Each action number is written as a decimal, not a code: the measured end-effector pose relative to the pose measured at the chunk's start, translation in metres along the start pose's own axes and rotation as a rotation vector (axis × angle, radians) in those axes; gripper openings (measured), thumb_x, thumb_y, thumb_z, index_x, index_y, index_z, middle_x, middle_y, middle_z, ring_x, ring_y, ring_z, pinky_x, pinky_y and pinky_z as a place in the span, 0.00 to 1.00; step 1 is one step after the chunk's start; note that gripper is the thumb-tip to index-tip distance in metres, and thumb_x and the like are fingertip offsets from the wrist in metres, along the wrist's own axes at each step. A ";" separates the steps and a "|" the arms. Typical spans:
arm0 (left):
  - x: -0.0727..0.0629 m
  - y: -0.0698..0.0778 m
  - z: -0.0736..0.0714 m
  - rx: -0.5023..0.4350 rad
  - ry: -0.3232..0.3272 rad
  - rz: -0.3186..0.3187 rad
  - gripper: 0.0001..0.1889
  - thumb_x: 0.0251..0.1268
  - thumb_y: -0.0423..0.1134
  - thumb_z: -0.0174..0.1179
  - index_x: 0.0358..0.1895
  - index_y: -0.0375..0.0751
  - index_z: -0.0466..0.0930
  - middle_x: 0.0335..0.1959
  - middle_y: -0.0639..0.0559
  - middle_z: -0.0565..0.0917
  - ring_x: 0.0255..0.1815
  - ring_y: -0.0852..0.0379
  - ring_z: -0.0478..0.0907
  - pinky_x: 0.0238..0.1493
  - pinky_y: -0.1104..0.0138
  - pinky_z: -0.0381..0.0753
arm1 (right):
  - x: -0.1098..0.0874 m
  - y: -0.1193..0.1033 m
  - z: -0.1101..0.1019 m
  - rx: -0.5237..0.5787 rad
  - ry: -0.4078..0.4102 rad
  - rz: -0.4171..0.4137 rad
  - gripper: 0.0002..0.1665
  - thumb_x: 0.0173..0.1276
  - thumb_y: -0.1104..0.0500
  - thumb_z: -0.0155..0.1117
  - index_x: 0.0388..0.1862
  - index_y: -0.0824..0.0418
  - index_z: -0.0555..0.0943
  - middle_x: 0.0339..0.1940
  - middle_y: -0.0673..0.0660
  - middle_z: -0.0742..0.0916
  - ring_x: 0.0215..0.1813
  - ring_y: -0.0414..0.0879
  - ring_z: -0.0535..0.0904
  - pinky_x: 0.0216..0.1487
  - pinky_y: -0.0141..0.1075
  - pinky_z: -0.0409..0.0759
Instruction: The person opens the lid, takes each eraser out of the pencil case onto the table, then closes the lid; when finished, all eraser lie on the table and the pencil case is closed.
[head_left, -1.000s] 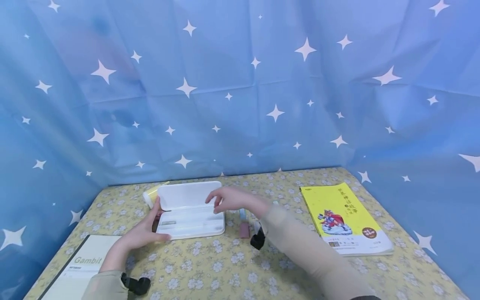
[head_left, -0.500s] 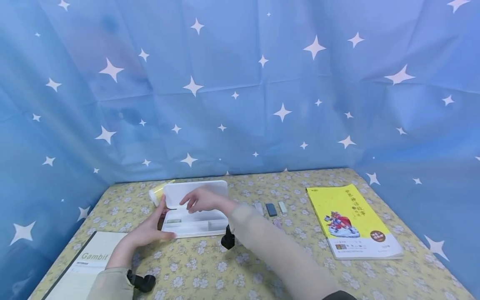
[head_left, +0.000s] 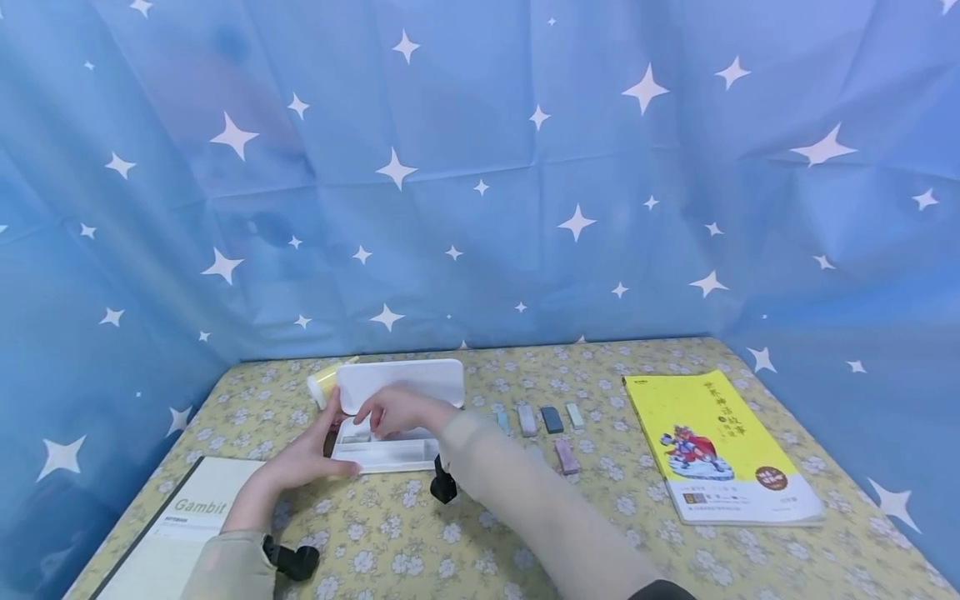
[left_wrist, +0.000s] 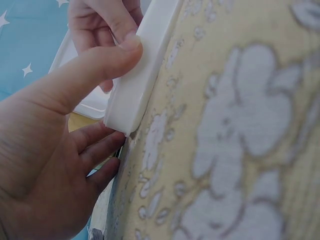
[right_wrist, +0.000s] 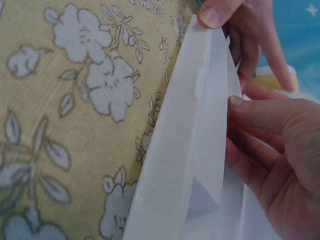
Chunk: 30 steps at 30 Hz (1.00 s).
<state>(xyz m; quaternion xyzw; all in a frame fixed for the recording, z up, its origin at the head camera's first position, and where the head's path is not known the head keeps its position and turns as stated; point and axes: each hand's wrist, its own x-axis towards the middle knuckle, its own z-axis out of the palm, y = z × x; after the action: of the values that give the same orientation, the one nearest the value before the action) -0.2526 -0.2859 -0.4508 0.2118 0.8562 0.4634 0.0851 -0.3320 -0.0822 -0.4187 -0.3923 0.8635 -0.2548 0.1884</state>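
Observation:
A white pencil case [head_left: 401,382] lies with its lid raised at the back left. My left hand [head_left: 303,462] grips its left end, the thumb along the front wall and the other fingers round the end. My right hand [head_left: 401,410] reaches into the case's left part, fingertips down behind the long inner divider [right_wrist: 212,135]. In the right wrist view its fingers are bent, their tips hidden by that divider. A small flat piece [head_left: 356,436] shows in the left compartment, right by these fingertips; I cannot tell whether they pinch it.
Several small eraser-like blocks, among them a dark blue one [head_left: 552,419] and a pink one [head_left: 566,457], lie right of the case. A yellow book [head_left: 720,450] lies farther right, a Gambit notebook [head_left: 180,525] front left. A yellow-and-white cylinder [head_left: 322,385] sits behind the case.
My right hand has moved left from the case's right end and down into its left part, uncovering the blocks. My left hand keeps its grip. The head view has shifted slightly.

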 end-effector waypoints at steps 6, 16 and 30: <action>-0.001 0.001 0.000 -0.002 0.006 -0.004 0.65 0.56 0.38 0.71 0.76 0.49 0.18 0.64 0.34 0.63 0.66 0.38 0.60 0.62 0.45 0.61 | 0.005 -0.007 0.003 -0.082 -0.022 -0.020 0.22 0.64 0.69 0.65 0.56 0.54 0.83 0.26 0.45 0.83 0.20 0.41 0.77 0.26 0.28 0.74; 0.000 0.001 -0.001 -0.040 -0.009 0.006 0.64 0.57 0.36 0.70 0.76 0.49 0.18 0.68 0.30 0.58 0.69 0.34 0.56 0.62 0.42 0.59 | 0.012 -0.011 0.005 -0.162 -0.064 -0.041 0.26 0.66 0.70 0.59 0.58 0.50 0.83 0.15 0.48 0.79 0.12 0.37 0.66 0.19 0.28 0.66; 0.000 0.000 -0.001 -0.005 -0.007 0.007 0.64 0.57 0.38 0.71 0.76 0.48 0.19 0.62 0.34 0.64 0.64 0.38 0.62 0.59 0.48 0.66 | 0.017 -0.013 0.005 -0.214 -0.123 0.004 0.32 0.64 0.74 0.57 0.58 0.42 0.83 0.15 0.48 0.77 0.13 0.37 0.63 0.18 0.28 0.62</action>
<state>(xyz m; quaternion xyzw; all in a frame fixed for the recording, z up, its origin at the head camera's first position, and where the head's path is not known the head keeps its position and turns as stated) -0.2531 -0.2863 -0.4504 0.2162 0.8541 0.4649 0.0871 -0.3317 -0.1039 -0.4174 -0.4231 0.8735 -0.1362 0.1987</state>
